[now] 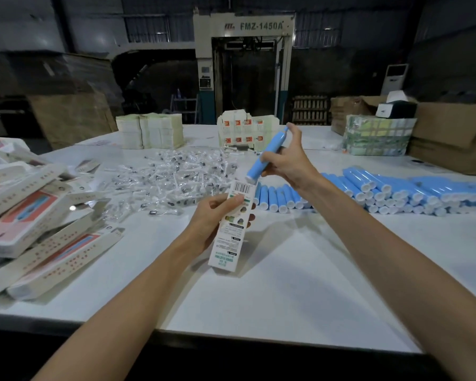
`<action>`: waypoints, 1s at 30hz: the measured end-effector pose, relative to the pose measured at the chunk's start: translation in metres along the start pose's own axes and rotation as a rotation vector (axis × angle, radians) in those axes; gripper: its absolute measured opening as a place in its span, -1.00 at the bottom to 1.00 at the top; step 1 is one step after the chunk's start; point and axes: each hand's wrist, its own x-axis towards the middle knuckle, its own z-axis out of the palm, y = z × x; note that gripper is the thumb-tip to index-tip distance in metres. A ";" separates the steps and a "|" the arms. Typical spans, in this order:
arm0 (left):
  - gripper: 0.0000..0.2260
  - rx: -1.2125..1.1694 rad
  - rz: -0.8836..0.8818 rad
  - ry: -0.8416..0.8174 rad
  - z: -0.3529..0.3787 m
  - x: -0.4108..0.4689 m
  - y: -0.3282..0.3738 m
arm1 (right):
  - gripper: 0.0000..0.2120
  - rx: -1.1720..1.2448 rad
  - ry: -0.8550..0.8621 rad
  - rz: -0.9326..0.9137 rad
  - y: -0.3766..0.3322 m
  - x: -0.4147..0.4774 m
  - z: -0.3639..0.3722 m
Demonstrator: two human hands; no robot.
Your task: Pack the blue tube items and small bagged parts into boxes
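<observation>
Head view: our left hand (217, 213) grips a tilted box (230, 235) above the table (300, 276); fingers of our right hand (289, 162) clasp a blue tube (267, 154), angled just over its top. Next, we judge: align, slide it in.

On the tabletop (286, 270) we see piled boxes (25, 229) at the left edge, bagged parts (171, 177) behind the middle, tubes (396, 193) along the right edge, flat cartons (150, 130) at the far edge. Above the middle, our left hand (215, 215) holds a box (231, 237), our right hand (289, 160) a tube (257, 167).
</observation>
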 end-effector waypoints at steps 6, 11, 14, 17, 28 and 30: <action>-0.70 0.023 -0.002 -0.012 0.002 -0.001 -0.001 | -0.10 -0.249 -0.177 0.013 -0.006 -0.007 -0.008; -0.63 0.004 -0.046 -0.012 0.005 -0.003 0.000 | -0.27 -0.307 -0.271 0.073 -0.003 -0.015 -0.004; -0.58 -0.046 -0.082 -0.021 0.008 -0.001 -0.003 | -0.46 -0.333 -0.276 0.087 0.009 -0.022 -0.002; -0.62 -0.105 -0.132 -0.056 0.010 0.000 -0.010 | -0.85 -0.430 -0.304 0.034 0.025 -0.025 0.000; -0.61 0.004 0.037 0.439 -0.028 0.005 0.003 | -0.80 -0.662 -0.094 -0.181 0.084 0.000 0.029; -0.60 -0.070 0.063 0.503 -0.032 0.007 0.005 | -0.74 -0.824 -0.173 -0.268 0.098 0.006 0.041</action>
